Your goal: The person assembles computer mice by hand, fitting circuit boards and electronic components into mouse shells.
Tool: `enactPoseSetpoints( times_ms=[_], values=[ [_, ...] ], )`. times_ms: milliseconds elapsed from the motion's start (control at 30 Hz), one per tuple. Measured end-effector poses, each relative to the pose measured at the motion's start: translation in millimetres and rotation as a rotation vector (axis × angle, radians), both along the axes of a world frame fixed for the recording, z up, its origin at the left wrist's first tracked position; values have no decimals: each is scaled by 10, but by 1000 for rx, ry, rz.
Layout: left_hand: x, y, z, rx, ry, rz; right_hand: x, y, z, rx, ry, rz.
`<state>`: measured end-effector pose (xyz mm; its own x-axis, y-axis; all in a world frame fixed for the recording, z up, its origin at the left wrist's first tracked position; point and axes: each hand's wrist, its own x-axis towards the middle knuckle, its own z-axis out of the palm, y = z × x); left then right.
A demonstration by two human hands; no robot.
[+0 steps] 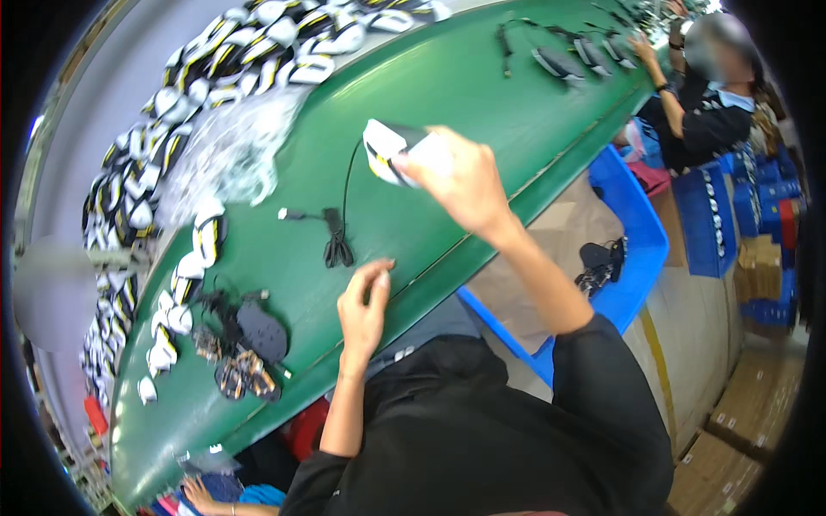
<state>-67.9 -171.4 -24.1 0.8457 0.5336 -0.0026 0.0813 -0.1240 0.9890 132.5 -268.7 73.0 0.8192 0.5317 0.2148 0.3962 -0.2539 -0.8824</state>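
Note:
My right hand is closed around a white, black and yellow wired computer mouse, raised over the green conveyor belt. Its thin black cable runs down to a folded, tied bundle on the belt. A light-coloured USB plug lies to the left of that bundle. Near the belt's front edge, my left hand is empty, its fingers loosely curved and apart. The mouse's underside and part of its shell are hidden by my right fingers.
White-and-black mouse shells are heaped along the far left, beside clear plastic bags. Black mouse parts with cables lie at left. A blue bin stands at my right. Co-workers sit at upper right and lower left.

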Motion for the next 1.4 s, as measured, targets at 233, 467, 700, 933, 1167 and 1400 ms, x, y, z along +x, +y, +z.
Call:
enactPoseSetpoints(
  times_ms=[233,467,700,933,1167,1400],
  values=[
    [104,-117,98,506,8,-61,1264,52,6,-7,-920,-235],
    [150,-115,126,433,37,-66,1873,-536,-812,-325,-794,-330],
    [76,-110,143,385,79,-76,1862,-791,-1074,-361,-697,-339],
    [77,-57,186,338,73,-81,1920,-769,-1130,-381,-829,-450],
    [-519,265,544,683,80,232,1968,-772,-1142,-408,-848,-418],
    [-1501,644,667,708,295,709,1459,-879,-881,-276,-845,-498]
  ],
)
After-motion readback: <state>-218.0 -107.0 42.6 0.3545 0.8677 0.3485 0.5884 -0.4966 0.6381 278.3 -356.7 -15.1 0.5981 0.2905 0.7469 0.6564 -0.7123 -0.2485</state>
